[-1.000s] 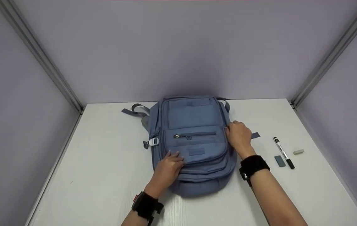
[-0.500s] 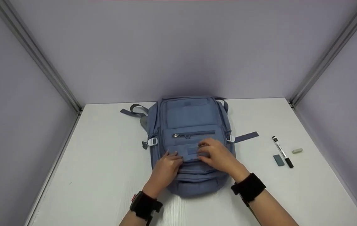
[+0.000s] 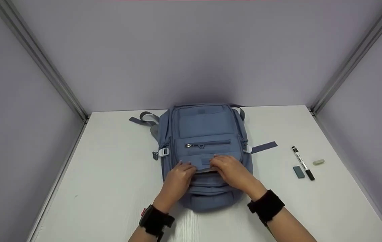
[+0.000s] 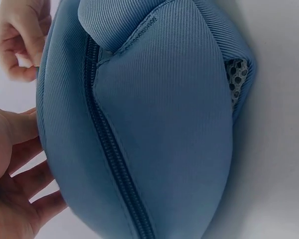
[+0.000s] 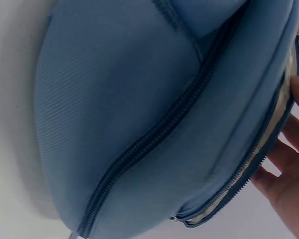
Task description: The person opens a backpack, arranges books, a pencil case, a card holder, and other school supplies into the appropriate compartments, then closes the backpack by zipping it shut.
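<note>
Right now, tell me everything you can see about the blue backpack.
The blue backpack lies flat on the white table, front up, in ribbed woven fabric. It has a closed zip pocket, grey straps and pale side buckles. Its lower front pocket gapes, showing light lining. The left hand and right hand pinch that pocket's edge.

Backpack [image 3: 206, 134]: we see blue ribbed fabric, lying flat on the table [image 3: 110, 188], front up.
Front pocket [image 3: 207, 160]: we note its zipper partly open.

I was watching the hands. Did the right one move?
Yes. The right hand came off the blue backpack's right side, nearer the marker, and moved leftward to the front pocket beside the left hand.
</note>
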The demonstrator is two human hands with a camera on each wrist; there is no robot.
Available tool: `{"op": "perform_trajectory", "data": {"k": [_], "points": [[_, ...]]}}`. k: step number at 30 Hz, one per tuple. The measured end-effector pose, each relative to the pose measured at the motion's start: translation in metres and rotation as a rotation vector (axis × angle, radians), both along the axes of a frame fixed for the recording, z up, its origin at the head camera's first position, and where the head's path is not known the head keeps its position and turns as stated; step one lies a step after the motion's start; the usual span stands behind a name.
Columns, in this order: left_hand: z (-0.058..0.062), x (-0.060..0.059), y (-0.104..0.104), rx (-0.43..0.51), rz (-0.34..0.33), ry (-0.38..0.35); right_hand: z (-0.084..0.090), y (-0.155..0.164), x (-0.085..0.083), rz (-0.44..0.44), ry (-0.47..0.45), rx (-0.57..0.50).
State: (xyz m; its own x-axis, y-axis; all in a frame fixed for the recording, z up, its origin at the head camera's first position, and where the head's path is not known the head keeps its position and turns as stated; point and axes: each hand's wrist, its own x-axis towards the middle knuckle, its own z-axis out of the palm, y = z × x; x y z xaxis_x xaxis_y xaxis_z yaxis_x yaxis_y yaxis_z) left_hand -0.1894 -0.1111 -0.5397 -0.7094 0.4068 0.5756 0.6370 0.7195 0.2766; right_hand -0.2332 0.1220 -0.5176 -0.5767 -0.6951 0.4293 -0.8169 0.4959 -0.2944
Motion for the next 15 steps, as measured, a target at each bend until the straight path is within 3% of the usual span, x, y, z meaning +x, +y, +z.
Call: {"op": "perform_trajectory", "data": {"k": [9,15], "points": [[0.007,-0.004,-0.002,0.073,0.002,0.081,0.014,0.004,0.002,-0.058,-0.037,0.009],[0.015,-0.009,-0.013,0.049,-0.02,-0.002,0.022,0.012,0.005,-0.059,-0.051,-0.035]]}}
